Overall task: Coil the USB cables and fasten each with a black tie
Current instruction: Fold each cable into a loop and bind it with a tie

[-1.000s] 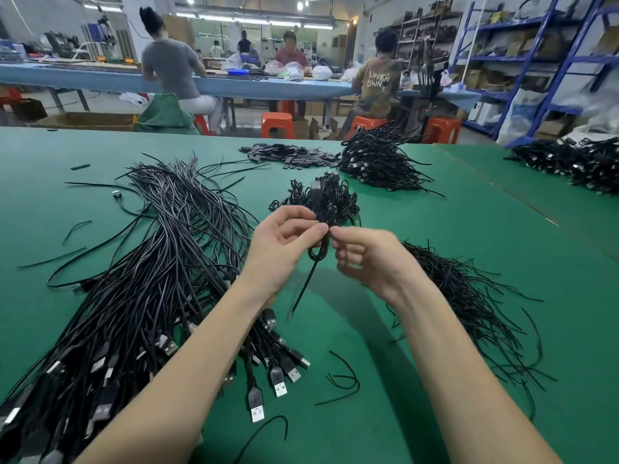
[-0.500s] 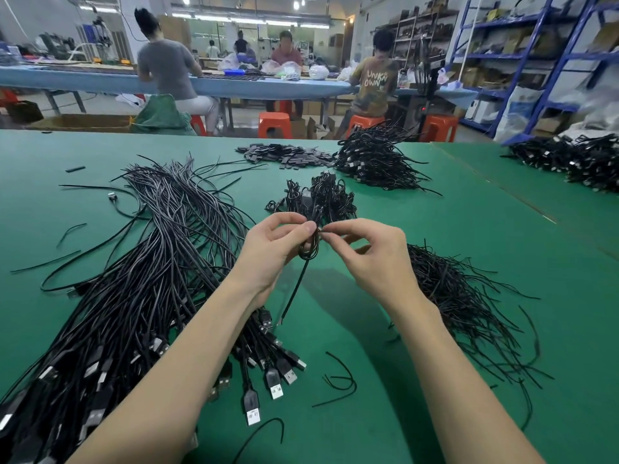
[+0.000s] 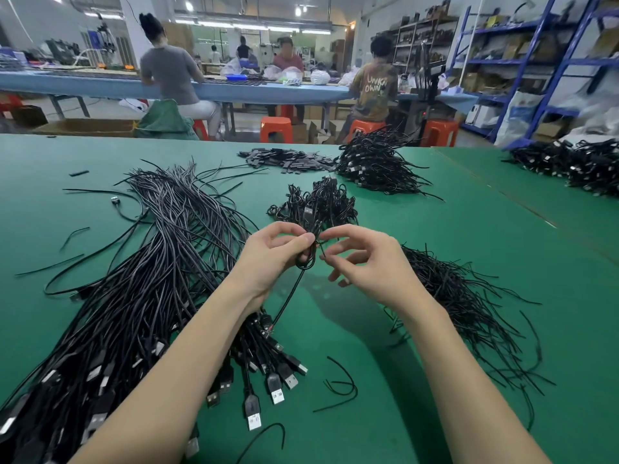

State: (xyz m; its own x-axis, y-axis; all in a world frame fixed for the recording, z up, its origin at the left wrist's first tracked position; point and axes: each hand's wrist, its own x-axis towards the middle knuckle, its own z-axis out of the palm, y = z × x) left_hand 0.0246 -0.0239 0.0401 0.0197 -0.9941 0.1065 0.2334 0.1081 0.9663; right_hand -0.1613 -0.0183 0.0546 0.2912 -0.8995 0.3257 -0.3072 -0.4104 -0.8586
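Right hand (image 3: 365,262) now pinching tie (image 3: 322,251), left hand (image 3: 278,256) gripping coiled cable (image 3: 306,259), loose cables (image 3: 150,279) beside.

A wide green-covered worktable (image 3: 435,262) is set before a long blue-topped bench (image 3: 100,87) at which seated people are seen, orange plastic stools (image 3: 276,128) are stood on the grey floor, blue metal shelving (image 3: 536,61) is loaded with boxes, and white ceiling tube lights (image 3: 251,26) are lit.
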